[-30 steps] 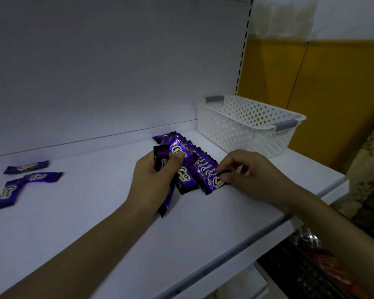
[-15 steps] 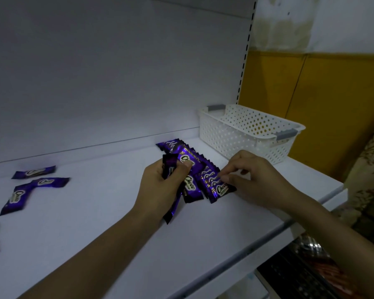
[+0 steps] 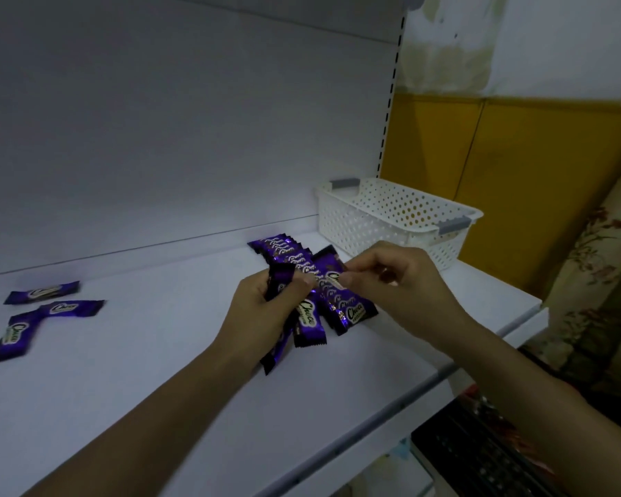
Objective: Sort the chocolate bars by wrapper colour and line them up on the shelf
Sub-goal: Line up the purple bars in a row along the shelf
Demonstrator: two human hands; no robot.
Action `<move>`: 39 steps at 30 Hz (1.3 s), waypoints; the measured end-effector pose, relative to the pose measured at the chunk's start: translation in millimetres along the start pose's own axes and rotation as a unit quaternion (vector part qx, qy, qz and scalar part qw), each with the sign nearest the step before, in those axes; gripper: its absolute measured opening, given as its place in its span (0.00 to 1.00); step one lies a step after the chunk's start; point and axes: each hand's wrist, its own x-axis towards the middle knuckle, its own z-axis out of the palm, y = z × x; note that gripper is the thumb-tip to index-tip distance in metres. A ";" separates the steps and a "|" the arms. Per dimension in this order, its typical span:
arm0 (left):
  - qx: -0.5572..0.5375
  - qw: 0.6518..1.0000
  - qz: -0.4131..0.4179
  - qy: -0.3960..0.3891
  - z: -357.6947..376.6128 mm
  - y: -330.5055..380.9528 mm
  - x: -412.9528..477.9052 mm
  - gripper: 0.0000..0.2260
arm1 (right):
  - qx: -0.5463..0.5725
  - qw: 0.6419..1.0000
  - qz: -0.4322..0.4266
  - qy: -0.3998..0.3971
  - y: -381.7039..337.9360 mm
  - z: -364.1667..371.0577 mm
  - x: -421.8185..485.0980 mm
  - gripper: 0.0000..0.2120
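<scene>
White shelf point(image 3: 158, 371) | left hand point(image 3: 262, 313) grips spare bars point(image 3: 283, 279) as supply | right hand point(image 3: 398, 285) pinches one bar point(image 3: 328, 265), likely to extend row point(image 3: 352, 313)

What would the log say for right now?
left hand: grips flat purple-wrapped chocolate bars | right hand: pinches one purple bar | overlapped row: on white metal shelf

White script "Choco" reads on the purple wrappers: front bar of the row point(image 3: 354, 313), the neighbouring bar point(image 3: 307, 316), loose bar at left point(image 3: 14, 334). Smaller line beneath illegible.
</scene>
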 end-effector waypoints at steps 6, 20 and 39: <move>-0.006 0.998 0.006 0.058 5.1 5.5 4.0 0.06 | -0.115 0.986 -0.066 -0.101 13.2 -21.7 -46.7 0.08; 0.035 0.997 0.006 0.062 3.3 -3.5 -2.5 0.07 | -0.151 0.966 0.034 -0.208 18.1 -35.4 -42.3 0.07; 0.046 0.997 0.021 0.060 3.6 -5.3 0.5 0.07 | -0.226 0.967 -0.013 -0.118 33.0 -20.6 -16.8 0.11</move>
